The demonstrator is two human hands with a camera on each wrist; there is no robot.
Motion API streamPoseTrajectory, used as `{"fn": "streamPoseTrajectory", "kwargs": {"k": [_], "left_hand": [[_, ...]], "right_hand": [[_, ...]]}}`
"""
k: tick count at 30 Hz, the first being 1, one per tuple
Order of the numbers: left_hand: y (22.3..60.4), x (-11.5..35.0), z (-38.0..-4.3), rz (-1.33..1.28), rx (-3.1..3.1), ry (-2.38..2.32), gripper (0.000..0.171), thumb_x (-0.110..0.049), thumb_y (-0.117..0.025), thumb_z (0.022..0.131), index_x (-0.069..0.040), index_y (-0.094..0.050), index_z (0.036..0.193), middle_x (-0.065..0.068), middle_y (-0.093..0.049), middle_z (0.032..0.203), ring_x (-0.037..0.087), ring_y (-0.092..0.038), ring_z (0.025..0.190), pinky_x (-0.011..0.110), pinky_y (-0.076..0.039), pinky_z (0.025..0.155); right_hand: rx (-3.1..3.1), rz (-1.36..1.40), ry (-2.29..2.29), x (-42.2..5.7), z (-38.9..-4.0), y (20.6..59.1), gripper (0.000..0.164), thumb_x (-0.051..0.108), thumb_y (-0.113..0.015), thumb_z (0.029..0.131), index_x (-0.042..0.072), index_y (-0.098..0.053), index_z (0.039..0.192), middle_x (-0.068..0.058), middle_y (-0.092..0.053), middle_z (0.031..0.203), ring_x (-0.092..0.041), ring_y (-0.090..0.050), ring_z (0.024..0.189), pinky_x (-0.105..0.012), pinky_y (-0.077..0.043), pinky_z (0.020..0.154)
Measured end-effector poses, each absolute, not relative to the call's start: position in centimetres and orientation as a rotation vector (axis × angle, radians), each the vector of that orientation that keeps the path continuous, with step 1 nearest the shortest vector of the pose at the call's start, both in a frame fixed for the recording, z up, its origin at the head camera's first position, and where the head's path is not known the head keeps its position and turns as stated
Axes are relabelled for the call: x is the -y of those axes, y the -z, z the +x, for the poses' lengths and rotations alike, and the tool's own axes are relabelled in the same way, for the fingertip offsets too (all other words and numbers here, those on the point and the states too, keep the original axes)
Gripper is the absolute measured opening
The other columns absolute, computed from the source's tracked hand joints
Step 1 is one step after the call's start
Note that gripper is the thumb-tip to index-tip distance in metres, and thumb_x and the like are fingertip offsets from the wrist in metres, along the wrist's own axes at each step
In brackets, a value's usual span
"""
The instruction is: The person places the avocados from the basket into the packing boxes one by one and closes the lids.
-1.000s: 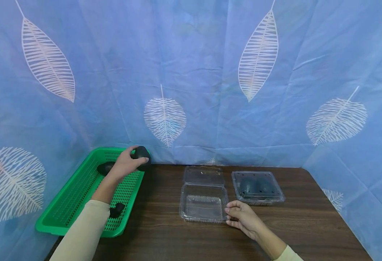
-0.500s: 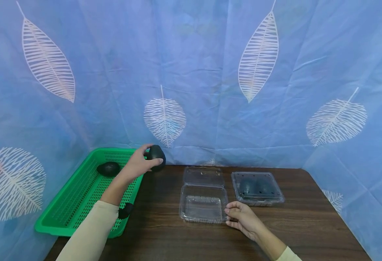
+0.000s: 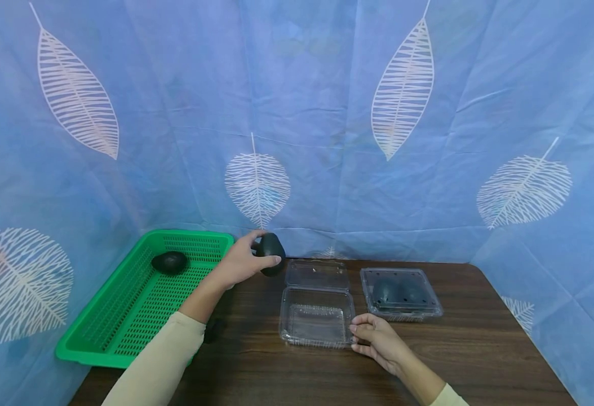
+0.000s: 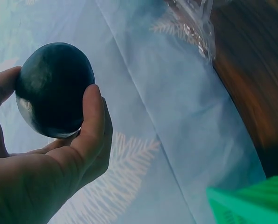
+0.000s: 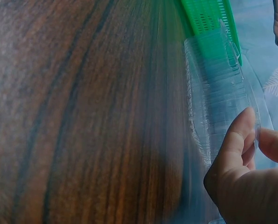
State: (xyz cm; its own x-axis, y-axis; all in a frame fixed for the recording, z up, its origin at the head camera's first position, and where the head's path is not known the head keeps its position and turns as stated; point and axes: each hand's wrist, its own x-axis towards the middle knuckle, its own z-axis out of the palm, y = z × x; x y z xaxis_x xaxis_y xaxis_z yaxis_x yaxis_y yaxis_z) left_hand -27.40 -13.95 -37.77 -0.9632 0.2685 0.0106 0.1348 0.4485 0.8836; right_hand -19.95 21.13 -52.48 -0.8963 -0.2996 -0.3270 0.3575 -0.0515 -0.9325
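Observation:
My left hand (image 3: 241, 262) grips a dark avocado (image 3: 271, 252), thumb on one side and fingers on the other. It holds the fruit in the air at the back, between the green basket and an open clear plastic clamshell box (image 3: 317, 342). In the left wrist view the avocado (image 4: 55, 91) looks smooth and dark green. With its lid (image 3: 317, 274) laid back toward the curtain, the clamshell has nothing inside. My right hand (image 3: 380, 341) pinches the box's right rim between thumb and fingers, as the right wrist view also shows.
The green perforated basket (image 3: 145, 321) stands on the left, one more avocado (image 3: 169, 263) lying in it. A closed clear clamshell (image 3: 429, 304) with dark avocados inside sits to the right of the open one. A blue leaf-print curtain (image 3: 317, 113) hangs behind the wooden table (image 3: 479, 338).
My left hand has carried the avocado rightward, from over the basket's far right corner to near the open clamshell's lid. My right hand has stayed at the clamshell's rim.

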Motion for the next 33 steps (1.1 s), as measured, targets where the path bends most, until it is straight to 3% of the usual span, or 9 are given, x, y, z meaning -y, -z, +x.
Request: {"fn": "streamPoseTrajectory", "kwargs": {"k": [7, 15, 23, 33], "left_hand": [[38.5, 12.2, -27.2, 0.370, -2.591, -1.484, 0.079, -0.031, -0.079, 0.092, -0.010, -0.040, 0.158, 0.027, -0.052, 0.146, 0.043, -0.059, 0.126, 0.046, -0.060, 0.083], [39.2, 10.3, -27.1, 0.392, -2.586, -1.441, 0.079, -0.034, -0.079, 0.091, -0.013, -0.042, 0.157, 0.022, -0.056, 0.144, 0.037, -0.064, 0.118, 0.047, -0.059, 0.086], [40.7, 9.0, -26.8, 0.449, -2.579, -1.369, 0.080, -0.038, -0.080, 0.091, -0.012, -0.043, 0.156, 0.020, -0.061, 0.136, 0.031, -0.068, 0.109, 0.044, -0.060, 0.083], [42.3, 6.8, -26.0, 0.516, -2.562, -1.296, 0.082, -0.043, -0.079, 0.091, -0.010, -0.042, 0.156, 0.019, -0.062, 0.137, 0.032, -0.068, 0.112, 0.046, -0.059, 0.087]], "right_hand": [[-1.790, 0.060, 1.995, -21.2, -20.0, 52.6, 0.038, 0.015, -0.064, 0.103, -0.005, -0.042, 0.127, -0.004, -0.056, 0.103, -0.014, -0.058, 0.090, -0.029, -0.058, 0.081], [-1.784, 0.050, 1.995, -21.3, -20.0, 52.6, 0.039, 0.015, -0.063, 0.104, -0.006, -0.041, 0.129, -0.004, -0.055, 0.105, -0.014, -0.058, 0.091, -0.028, -0.058, 0.081], [-1.783, 0.059, 2.000, -21.1, -20.1, 52.5, 0.040, 0.015, -0.064, 0.103, -0.006, -0.041, 0.129, -0.004, -0.056, 0.104, -0.014, -0.058, 0.090, -0.028, -0.058, 0.080], [-1.786, 0.055, 2.000, -21.3, -20.0, 52.8, 0.039, 0.015, -0.063, 0.104, -0.006, -0.041, 0.128, -0.005, -0.055, 0.104, -0.014, -0.058, 0.090, -0.028, -0.058, 0.081]]}}
